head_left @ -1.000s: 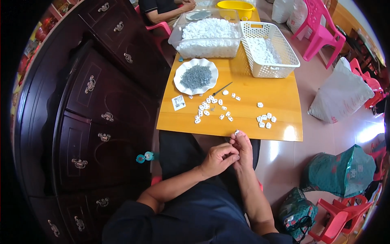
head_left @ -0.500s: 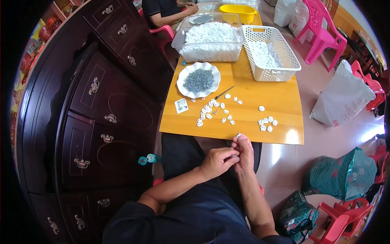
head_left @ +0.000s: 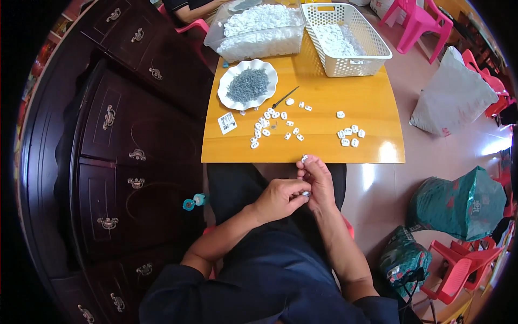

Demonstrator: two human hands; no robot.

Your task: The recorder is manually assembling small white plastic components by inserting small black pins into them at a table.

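My right hand (head_left: 320,183) is closed just off the table's front edge, pinching a small white plastic piece (head_left: 305,158) between thumb and forefinger. Beside it my left hand (head_left: 280,198) is closed too, fingertips against the right palm. A tiny pale piece (head_left: 306,193) shows at those left fingertips; its kind is too small to tell. Small white pieces with dark holes (head_left: 266,132) lie scattered on the table ahead, by a few thin grey pins (head_left: 273,126) and a dark pointed rod (head_left: 286,97). A second cluster of white pieces (head_left: 354,142) lies to the right.
A scalloped white plate (head_left: 222,89) of thin grey pins stands on the yellow table (head_left: 334,151). Behind are a clear tub (head_left: 210,40) and a cream basket (head_left: 377,54), both holding white pieces. Dark cabinets (head_left: 124,156) flank the left; bags (head_left: 453,92) and pink chairs stand right.
The view has tilted, so the table and its things sit higher up and slightly left. Both hands stay together, and the right still pinches the white piece.
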